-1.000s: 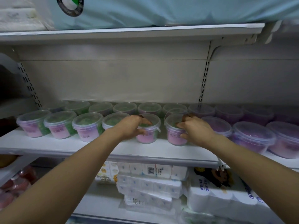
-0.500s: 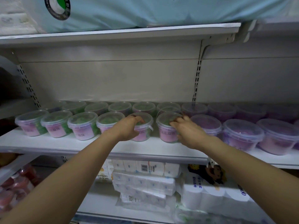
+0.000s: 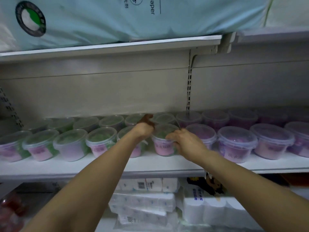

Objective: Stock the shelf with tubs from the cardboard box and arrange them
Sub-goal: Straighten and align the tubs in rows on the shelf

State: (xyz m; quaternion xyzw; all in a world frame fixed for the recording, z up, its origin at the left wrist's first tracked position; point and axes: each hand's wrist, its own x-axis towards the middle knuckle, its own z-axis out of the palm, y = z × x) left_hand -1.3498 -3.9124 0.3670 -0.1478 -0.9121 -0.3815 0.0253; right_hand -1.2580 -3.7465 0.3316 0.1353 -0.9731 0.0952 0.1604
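The right hand [image 3: 184,143] curls round the green tub [image 3: 161,148] in the front row of the white shelf [image 3: 66,166], with other tubs [image 3: 102,139] close at 3 and 9 o'clock. The left hand [image 3: 144,129] reaches to its 12 o'clock, but the fingers are dark, so I cannot tell its grip. A bare strip runs along the front edge, and there is open room above.

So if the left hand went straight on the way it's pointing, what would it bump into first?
Probably the back-row tub with green stuff inside, just past the left hand. Its fingers may be touching it now; depth is hard to tell.
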